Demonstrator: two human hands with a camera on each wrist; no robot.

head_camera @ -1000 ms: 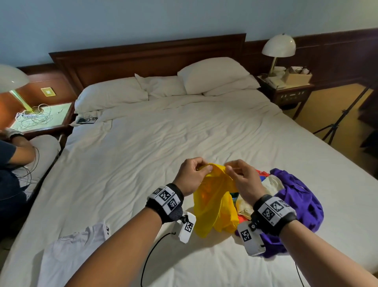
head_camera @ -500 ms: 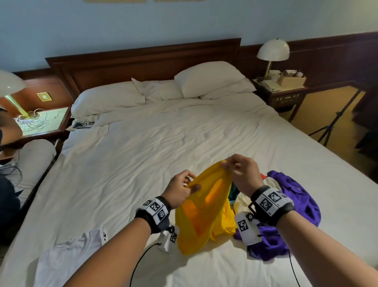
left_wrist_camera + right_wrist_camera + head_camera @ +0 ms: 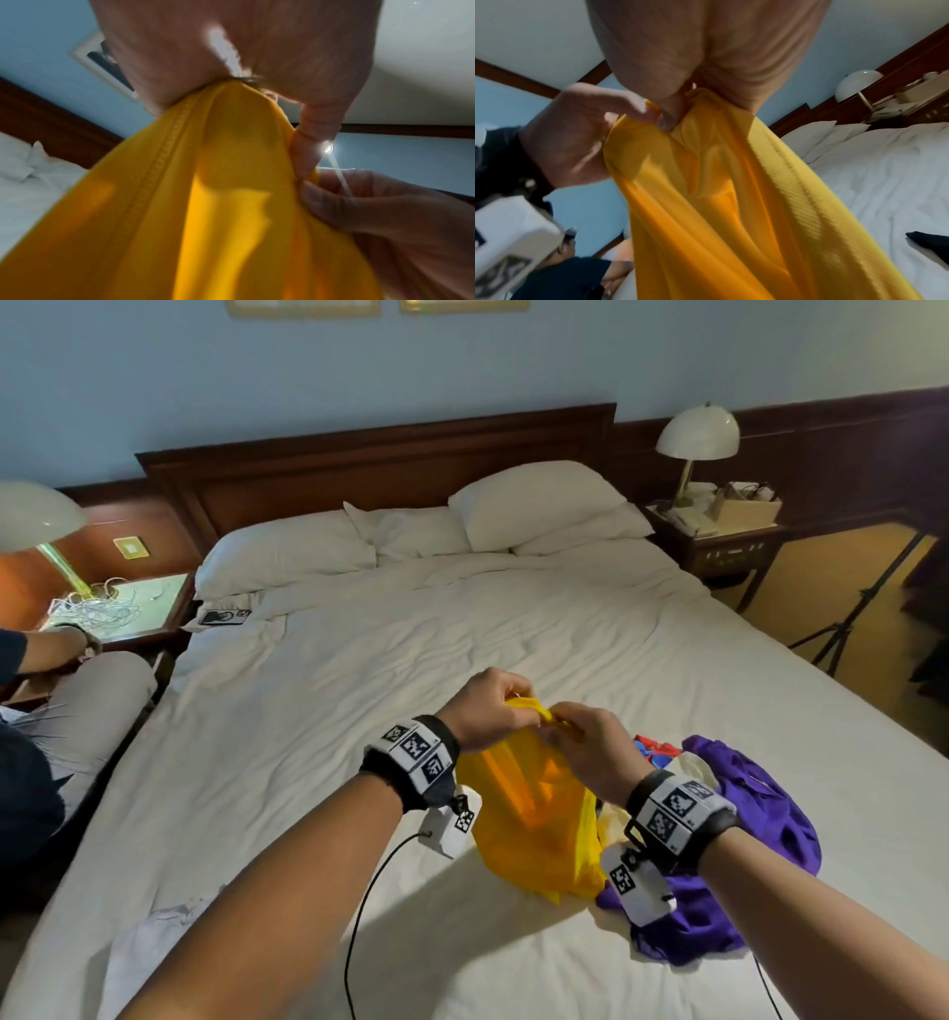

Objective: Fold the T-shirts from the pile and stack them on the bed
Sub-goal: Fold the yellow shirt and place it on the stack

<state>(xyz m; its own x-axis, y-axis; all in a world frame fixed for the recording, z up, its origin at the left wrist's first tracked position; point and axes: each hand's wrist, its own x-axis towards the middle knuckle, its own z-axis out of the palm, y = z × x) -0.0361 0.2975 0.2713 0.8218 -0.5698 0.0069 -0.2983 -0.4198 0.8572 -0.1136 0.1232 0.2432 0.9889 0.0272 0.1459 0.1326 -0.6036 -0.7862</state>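
Holding: left hand (image 3: pixel 490 708) and right hand (image 3: pixel 590 747) both pinching yellow T-shirt (image 3: pixel 534 819) hem, above bed (image 3: pixel 308 711).
Advice: spread grips apart along hem, shake flat clear of purple pile (image 3: pixel 744 839).

Both forearms reach forward over the bed (image 3: pixel 359 690), each wrist wrapped in a marker band. The left hand (image 3: pixel 485 711) and right hand (image 3: pixel 590 752) meet knuckle to knuckle above it, fingers curled inward. Each grip pinches the gathered top edge of the yellow T-shirt (image 3: pixel 534 814), thumbs pressed against forefingers.
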